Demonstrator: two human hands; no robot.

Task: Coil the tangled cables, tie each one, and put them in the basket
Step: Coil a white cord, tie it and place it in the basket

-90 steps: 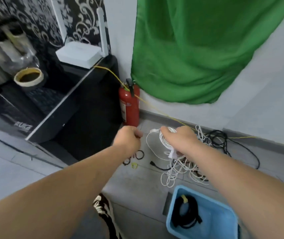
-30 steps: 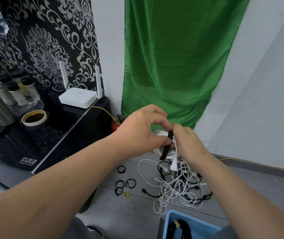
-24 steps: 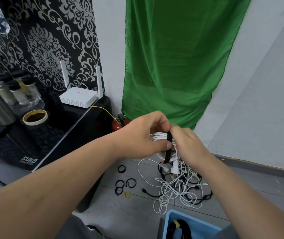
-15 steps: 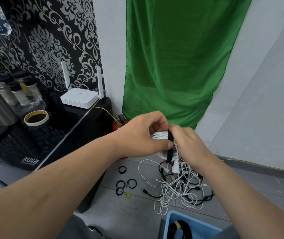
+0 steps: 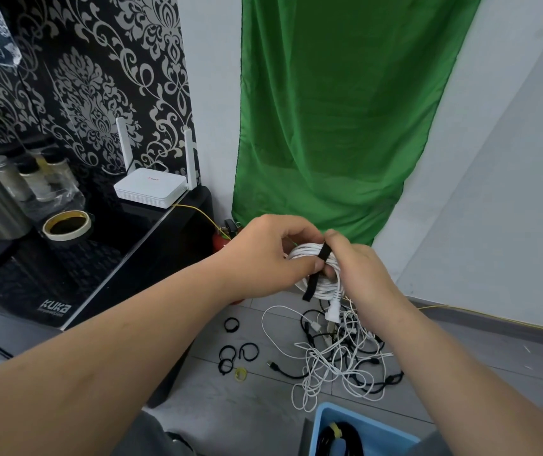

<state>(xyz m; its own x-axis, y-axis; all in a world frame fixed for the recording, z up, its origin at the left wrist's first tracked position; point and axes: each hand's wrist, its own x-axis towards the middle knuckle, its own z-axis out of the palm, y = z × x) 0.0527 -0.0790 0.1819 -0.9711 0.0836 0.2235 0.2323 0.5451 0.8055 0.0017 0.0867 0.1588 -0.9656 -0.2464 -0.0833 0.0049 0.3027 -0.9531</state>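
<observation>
Head view: a white cable coil [image 5: 321, 284] is held up in mid-air between both hands, above the floor and in front of the lower edge of a green cloth [image 5: 339, 110]. A black strap [image 5: 323, 252] runs over the top of the coil, and its loose tail hangs down the near side. The left hand [image 5: 273, 255] has its fingers curled round the coil's left side, with the thumb pressed against the strap. The right hand [image 5: 359, 271] pinches the strap at the top of the coil, fingers bent.

A white plug dangles just below the coil. Under it on the grey floor lies a tangle of white and black cables [image 5: 339, 357]. Left of the tangle sit several black loop ties [image 5: 237, 353] and one yellow tie [image 5: 240, 373].

At the near edge, a blue basket [image 5: 375, 431] holds a coiled black cable [image 5: 349, 437] bound with a yellow band.

On the far left, a white router [image 5: 151, 189] and a tape roll [image 5: 66, 225] rest on a black cabinet [image 5: 105, 258].
</observation>
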